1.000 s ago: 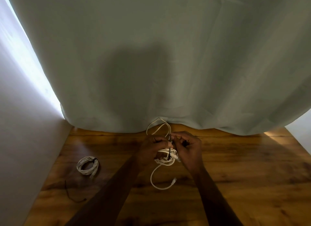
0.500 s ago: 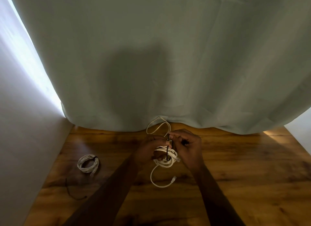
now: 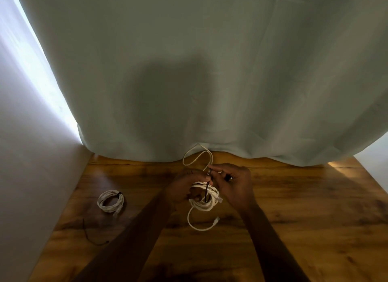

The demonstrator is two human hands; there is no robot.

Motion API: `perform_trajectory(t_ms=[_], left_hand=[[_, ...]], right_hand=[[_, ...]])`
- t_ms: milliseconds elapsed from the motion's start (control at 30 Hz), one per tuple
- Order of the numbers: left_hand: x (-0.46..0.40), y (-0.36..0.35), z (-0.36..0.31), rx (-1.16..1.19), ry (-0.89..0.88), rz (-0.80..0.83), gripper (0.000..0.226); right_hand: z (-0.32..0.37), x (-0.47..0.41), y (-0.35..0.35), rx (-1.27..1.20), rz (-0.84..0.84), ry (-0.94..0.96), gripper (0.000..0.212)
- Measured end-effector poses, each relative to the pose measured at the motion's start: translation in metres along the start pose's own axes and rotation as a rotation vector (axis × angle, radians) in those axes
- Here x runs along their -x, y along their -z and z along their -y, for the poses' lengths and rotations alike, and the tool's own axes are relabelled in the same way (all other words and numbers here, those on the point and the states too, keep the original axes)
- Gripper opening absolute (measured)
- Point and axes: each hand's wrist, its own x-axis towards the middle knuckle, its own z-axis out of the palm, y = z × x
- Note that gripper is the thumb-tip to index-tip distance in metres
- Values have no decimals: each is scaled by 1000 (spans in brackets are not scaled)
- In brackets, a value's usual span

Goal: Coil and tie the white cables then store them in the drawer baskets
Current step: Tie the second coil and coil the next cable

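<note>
A coiled white cable (image 3: 204,204) hangs between my hands just above the wooden table (image 3: 294,218). My left hand (image 3: 184,189) grips the coil from the left. My right hand (image 3: 233,185) pinches a thin black tie (image 3: 207,187) that runs down across the coil. One loose end of the cable loops up toward the curtain, and the other end with its plug (image 3: 216,220) trails on the table below. A second white cable coil (image 3: 110,201), bound with a black tie, lies on the table at the left.
A grey-green curtain (image 3: 210,71) hangs over the table's far edge. A white wall (image 3: 31,176) bounds the table on the left. A loose black tie (image 3: 90,235) lies near the front left. No drawer or basket is in view.
The black tie now stands more upright across the coil, pinched higher by my right hand. Both hands stay in nearly the same place.
</note>
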Motion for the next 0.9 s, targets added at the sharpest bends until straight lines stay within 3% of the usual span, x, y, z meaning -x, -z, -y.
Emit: perform_trajectory(t_ms=[67, 400, 733, 900], left_hand=[[0, -1, -1, -7, 25, -19, 30], [0, -7, -4, -23, 97, -68, 21], [-3, -11, -9, 13, 106, -54, 23], [-5, -12, -10, -9, 120, -65, 19]], right_hand=[[-2, 1, 2, 47, 17, 16, 21], [1, 4, 5, 83, 40, -59, 24], [7, 2, 13, 73, 110, -58, 43], [10, 2, 9, 87, 35, -50, 24]])
